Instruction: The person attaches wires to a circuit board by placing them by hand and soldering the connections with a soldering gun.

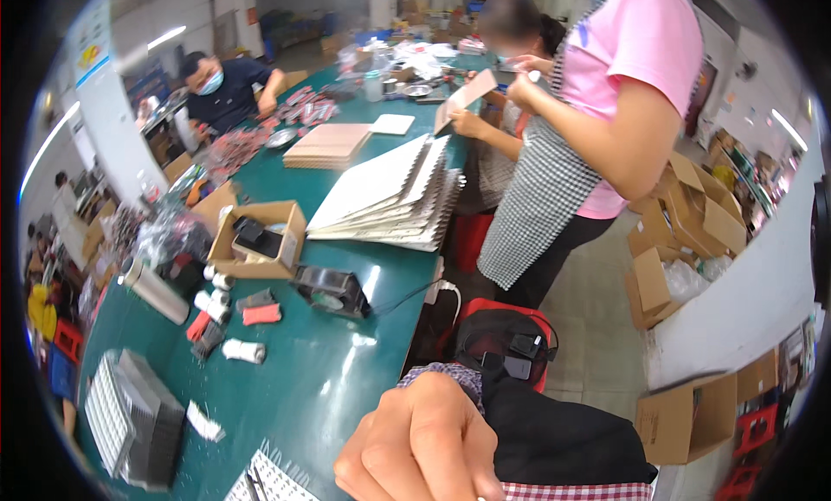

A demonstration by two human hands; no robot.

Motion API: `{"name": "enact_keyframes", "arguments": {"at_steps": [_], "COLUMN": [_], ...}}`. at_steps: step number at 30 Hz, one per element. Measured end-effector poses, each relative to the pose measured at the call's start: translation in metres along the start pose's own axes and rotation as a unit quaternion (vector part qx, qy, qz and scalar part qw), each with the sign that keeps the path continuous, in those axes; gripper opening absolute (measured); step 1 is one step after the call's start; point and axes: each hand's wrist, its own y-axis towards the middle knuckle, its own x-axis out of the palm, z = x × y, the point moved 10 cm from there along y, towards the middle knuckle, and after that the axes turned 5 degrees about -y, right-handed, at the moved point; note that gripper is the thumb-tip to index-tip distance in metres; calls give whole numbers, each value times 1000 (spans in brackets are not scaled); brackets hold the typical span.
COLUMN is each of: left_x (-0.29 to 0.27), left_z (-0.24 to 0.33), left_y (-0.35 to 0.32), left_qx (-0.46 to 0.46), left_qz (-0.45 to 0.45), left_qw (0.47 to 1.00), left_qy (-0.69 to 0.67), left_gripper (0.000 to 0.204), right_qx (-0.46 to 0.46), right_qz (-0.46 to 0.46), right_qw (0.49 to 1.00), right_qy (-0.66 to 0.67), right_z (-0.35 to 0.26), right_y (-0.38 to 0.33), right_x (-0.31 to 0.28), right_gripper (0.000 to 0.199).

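Note:
My right hand [420, 445] is raised close in front of me at the lower middle, its fingers curled shut. Whatever they may hold is hidden by the fingers and the lower edge. A patterned cuff [450, 378] and a black sleeve [554, 436] lie behind it. My left hand is out of view. Left of my right hand, a white sheet with a dotted pattern [281, 482] lies on the green table, with a dark pen-like stick [253, 485] on it. Farther left stand a grey stack [151, 423] and a small white scrap [205, 420].
On the green table [320, 406] are white rolls [244, 351], red and grey pieces [261, 311], a black fan [331, 291], a cardboard box [257, 240], a flask [154, 291] and stacked white sheets [385, 194]. A person in pink [640, 86] stands beyond; a red stool [506, 328] is nearer.

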Motion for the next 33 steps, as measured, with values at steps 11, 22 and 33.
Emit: {"name": "enact_keyframes", "arguments": {"at_steps": [11, 22, 33], "left_x": [-81, -82, -93], "left_z": [-23, -47, -60], "left_y": [-185, -211, -202], "left_qx": [-272, -355, -436], "left_qz": [181, 550, 516], "left_qw": [944, 663, 658], "left_qy": [46, -363, -333], "left_gripper": [23, 42, 39], "right_qx": [202, 368, 216], "right_qz": [-243, -240, -318], "right_qw": [941, 840, 550], "right_qy": [122, -318, -741], "right_z": [109, 265, 395], "right_y": [-40, -46, -62], "right_x": [49, -61, -215], "right_gripper": [19, 12, 32]}}
